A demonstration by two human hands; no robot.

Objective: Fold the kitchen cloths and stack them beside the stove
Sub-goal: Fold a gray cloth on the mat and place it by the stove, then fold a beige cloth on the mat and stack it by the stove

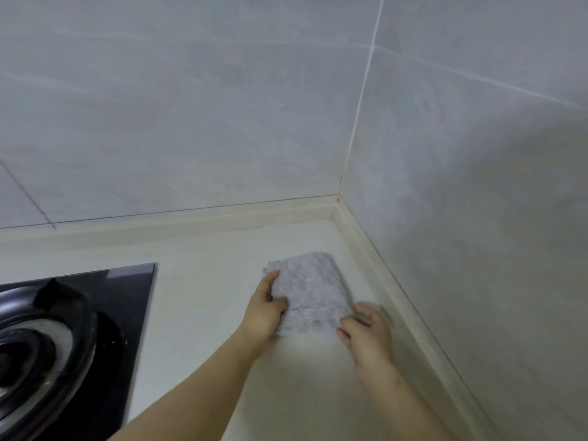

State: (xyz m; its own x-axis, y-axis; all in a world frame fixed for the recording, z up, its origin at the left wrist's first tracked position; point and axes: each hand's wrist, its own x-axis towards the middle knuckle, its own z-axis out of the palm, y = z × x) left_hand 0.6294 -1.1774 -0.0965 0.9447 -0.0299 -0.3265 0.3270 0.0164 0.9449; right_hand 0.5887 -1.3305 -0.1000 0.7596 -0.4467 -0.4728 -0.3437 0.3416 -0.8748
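A folded grey-lilac kitchen cloth lies on the pale countertop, to the right of the black glass stove and near the wall corner. My left hand grips the cloth's left edge, thumb on top. At the cloth's near right corner my right hand pinches the fabric with its fingertips. The cloth looks like a small rectangle, several layers thick; I cannot tell whether other cloths lie under it.
A round burner with a dark pan support sits on the stove at the lower left. Grey tiled walls meet in a corner at the back right, with a raised cream upstand along the counter's back and right edges.
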